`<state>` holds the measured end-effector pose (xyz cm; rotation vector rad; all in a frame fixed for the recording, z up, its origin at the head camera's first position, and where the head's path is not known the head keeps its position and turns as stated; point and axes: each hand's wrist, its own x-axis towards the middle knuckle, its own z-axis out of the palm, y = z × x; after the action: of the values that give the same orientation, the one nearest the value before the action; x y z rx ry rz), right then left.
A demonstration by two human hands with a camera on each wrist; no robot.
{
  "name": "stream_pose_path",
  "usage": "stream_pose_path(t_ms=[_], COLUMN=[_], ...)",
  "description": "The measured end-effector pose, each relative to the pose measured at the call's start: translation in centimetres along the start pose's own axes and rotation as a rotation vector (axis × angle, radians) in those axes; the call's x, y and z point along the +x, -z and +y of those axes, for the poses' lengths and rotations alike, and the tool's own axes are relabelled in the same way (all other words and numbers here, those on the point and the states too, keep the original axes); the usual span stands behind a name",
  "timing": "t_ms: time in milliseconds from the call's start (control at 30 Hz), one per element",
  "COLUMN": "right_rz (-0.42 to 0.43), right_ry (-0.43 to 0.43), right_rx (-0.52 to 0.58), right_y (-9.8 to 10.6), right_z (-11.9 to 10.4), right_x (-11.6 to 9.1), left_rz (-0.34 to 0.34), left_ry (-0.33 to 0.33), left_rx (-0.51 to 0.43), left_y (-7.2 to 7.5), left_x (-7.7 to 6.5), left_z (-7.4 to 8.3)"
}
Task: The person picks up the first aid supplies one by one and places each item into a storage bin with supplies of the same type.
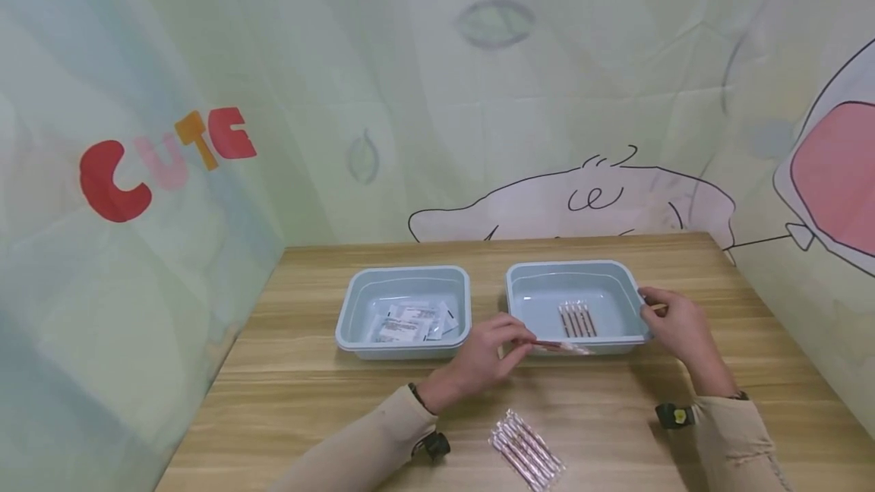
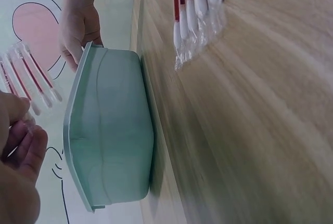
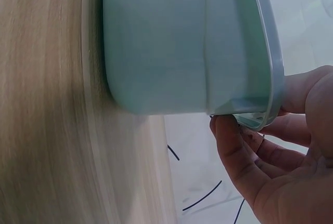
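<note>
My left hand (image 1: 484, 355) pinches the end of a clear-wrapped pack of cotton swabs (image 1: 557, 346) with dark red sticks, over the near rim of the right-hand blue plastic basin (image 1: 540, 275). In the left wrist view those swabs (image 2: 32, 76) fan out beyond the fingertips. With thumb and fingers on either side, my right hand (image 1: 680, 325) grips the basin's right rim, closely seen in the right wrist view (image 3: 270, 52). Inside that basin lies another swab pack (image 1: 577, 320). Several more wrapped swabs (image 1: 526, 450) rest on the table near the front.
A second blue basin (image 1: 403, 274) stands to the left, holding several small printed clear packets (image 1: 410, 323). Both basins sit on a wood-grain table (image 1: 287, 393). Printed curtains (image 1: 383, 97) hang behind and at the sides.
</note>
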<state>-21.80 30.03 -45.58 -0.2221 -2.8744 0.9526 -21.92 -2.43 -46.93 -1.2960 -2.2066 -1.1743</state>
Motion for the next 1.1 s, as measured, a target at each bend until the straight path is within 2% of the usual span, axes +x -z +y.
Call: stream_pose_path(t_ms=[167,433,667,833,1100], right_rz=[-0.015,-0.012,-0.005,0.008,0.000], right_ry=[0.000,0.006,0.014,0.024,0.006], right_rx=[0.000,0.002,-0.003,-0.003,-0.001], right_y=[0.08,0.00,0.00,-0.03,-0.04], right_z=[-0.08,-0.02,-0.02,-0.06,-0.08], right_x=[-0.06,-0.10,-0.07,-0.05,-0.01], left_rz=[-0.020,0.001,-0.009,-0.006,-0.005], left_ry=[0.056,0.062,0.116,0.157,0.154], left_rx=[-0.003,0.035,0.079,0.054,0.074], left_y=[-0.11,-0.53,-0.69,-0.76,-0.71], left_x=[0.08,0.14,0.22,0.26,0.32], left_z=[0.00,-0.17,-0.12,-0.03,-0.02])
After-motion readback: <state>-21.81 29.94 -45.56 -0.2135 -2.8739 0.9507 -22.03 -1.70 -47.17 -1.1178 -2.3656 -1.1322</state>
